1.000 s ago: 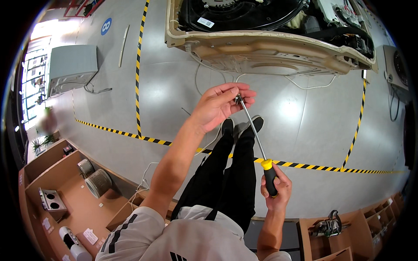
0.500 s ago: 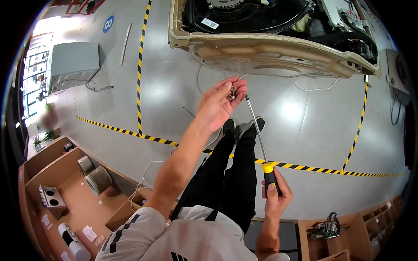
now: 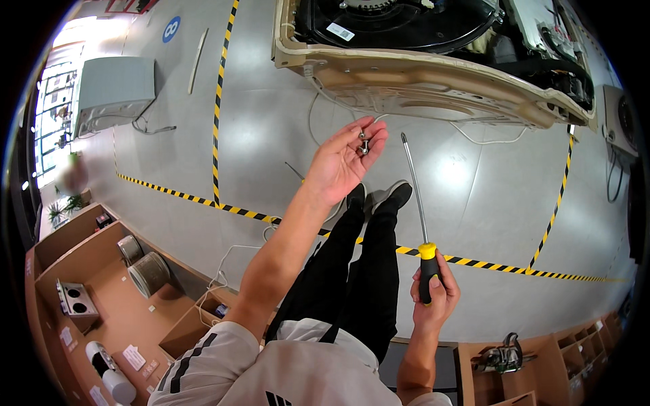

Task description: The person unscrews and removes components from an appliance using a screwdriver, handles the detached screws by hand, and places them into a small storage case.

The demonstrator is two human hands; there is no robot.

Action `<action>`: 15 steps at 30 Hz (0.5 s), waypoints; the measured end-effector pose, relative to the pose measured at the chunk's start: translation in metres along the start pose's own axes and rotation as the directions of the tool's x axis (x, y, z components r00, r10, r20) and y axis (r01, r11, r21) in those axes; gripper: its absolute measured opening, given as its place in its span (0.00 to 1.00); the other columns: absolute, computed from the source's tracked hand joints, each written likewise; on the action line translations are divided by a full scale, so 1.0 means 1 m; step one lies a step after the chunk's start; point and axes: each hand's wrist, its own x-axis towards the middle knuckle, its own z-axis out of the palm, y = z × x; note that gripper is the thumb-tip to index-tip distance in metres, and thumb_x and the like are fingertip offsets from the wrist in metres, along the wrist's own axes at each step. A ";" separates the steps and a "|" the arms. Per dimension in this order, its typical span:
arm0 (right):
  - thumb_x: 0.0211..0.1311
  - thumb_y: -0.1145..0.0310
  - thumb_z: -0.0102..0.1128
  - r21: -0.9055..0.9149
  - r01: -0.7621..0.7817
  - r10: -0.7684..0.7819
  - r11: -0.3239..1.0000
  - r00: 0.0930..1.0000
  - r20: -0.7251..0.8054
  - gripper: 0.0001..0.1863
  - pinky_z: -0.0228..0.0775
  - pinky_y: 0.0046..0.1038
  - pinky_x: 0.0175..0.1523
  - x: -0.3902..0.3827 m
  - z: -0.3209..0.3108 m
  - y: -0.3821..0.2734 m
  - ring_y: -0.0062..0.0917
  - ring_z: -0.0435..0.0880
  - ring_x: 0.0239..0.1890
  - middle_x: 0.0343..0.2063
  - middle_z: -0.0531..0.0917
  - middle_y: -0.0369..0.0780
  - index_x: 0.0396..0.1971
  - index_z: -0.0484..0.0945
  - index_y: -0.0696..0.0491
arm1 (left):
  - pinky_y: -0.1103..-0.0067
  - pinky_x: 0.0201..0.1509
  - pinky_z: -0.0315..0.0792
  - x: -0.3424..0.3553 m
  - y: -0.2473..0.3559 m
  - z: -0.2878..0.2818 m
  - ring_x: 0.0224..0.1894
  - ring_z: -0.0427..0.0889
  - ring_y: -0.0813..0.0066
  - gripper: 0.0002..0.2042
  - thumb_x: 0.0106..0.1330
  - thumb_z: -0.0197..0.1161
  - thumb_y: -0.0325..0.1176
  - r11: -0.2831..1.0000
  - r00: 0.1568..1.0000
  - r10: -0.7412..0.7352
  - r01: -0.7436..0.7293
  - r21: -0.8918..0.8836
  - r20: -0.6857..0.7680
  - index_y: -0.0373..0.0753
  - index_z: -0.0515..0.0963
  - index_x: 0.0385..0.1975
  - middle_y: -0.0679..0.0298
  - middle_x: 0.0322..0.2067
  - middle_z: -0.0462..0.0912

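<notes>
My left hand (image 3: pixel 338 159) is raised palm up near the center, fingers curled around small shiny metal fasteners (image 3: pixel 364 145). My right hand (image 3: pixel 435 291), lower right, grips the black and yellow handle of a long screwdriver (image 3: pixel 426 271). Its steel shaft points upward, with the tip just right of my left fingers, apart from them. Above both hands stands a beige metal appliance (image 3: pixel 433 81) with an open top showing a black housing and wiring. A thin tool (image 3: pixel 294 172) lies on the floor left of my left hand.
Black-and-yellow tape (image 3: pixel 217 135) marks the grey floor. A grey metal unit (image 3: pixel 115 91) stands left, another unit (image 3: pixel 619 118) right. Cardboard-brown compartments hold drums (image 3: pixel 147 274), white items and machinery (image 3: pixel 504 358) behind me at both lower sides. White cables lie around my feet and below the appliance.
The screwdriver tip has left my left fingers and shifted rightward with my right hand. My left hand has risen slightly and turned, showing the metal pieces.
</notes>
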 end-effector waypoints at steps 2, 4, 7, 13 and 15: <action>0.57 0.63 0.55 0.015 -0.014 0.014 1.000 1.000 0.010 0.25 0.56 0.15 0.17 0.004 0.002 -0.001 0.17 0.67 0.13 0.24 0.77 0.45 0.52 0.69 0.63 | 0.74 0.55 0.72 0.000 -0.002 -0.001 0.48 0.76 0.64 0.13 0.65 0.47 0.24 1.000 0.999 0.010 -0.010 -0.009 -0.044 0.29 0.65 0.48 0.52 0.45 0.74; 0.58 0.63 0.55 0.007 -0.039 0.039 0.999 0.999 0.016 0.25 0.55 0.15 0.17 0.009 0.006 -0.003 0.16 0.67 0.14 0.24 0.77 0.44 0.52 0.69 0.63 | 0.74 0.56 0.72 0.001 -0.003 -0.004 0.49 0.75 0.63 0.13 0.65 0.47 0.24 0.999 0.996 0.027 -0.030 -0.033 -0.087 0.28 0.64 0.48 0.52 0.46 0.73; 0.59 0.65 0.54 -0.057 -0.059 0.060 0.997 0.998 0.028 0.23 0.55 0.15 0.17 0.021 0.015 -0.005 0.16 0.67 0.14 0.24 0.77 0.43 0.52 0.69 0.62 | 0.73 0.57 0.71 0.005 -0.004 -0.011 0.51 0.74 0.62 0.13 0.65 0.47 0.23 0.994 0.988 0.045 -0.060 -0.097 -0.147 0.28 0.63 0.48 0.51 0.48 0.71; 0.60 0.66 0.52 -0.127 0.029 -0.015 0.991 0.994 0.110 0.22 0.55 0.15 0.18 0.046 0.039 -0.006 0.15 0.66 0.13 0.24 0.77 0.42 0.52 0.69 0.61 | 0.72 0.59 0.70 0.005 0.005 -0.003 0.53 0.72 0.61 0.13 0.66 0.44 0.22 0.972 0.978 0.059 -0.102 -0.210 -0.199 0.27 0.61 0.49 0.50 0.49 0.70; 0.60 0.66 0.51 -0.121 0.049 -0.034 0.991 0.992 0.121 0.22 0.55 0.15 0.17 0.047 0.044 -0.006 0.15 0.67 0.13 0.25 0.77 0.42 0.52 0.69 0.61 | 0.72 0.59 0.70 0.003 0.009 -0.001 0.53 0.72 0.60 0.13 0.66 0.44 0.22 0.962 0.982 0.052 -0.099 -0.256 -0.184 0.26 0.61 0.49 0.50 0.49 0.70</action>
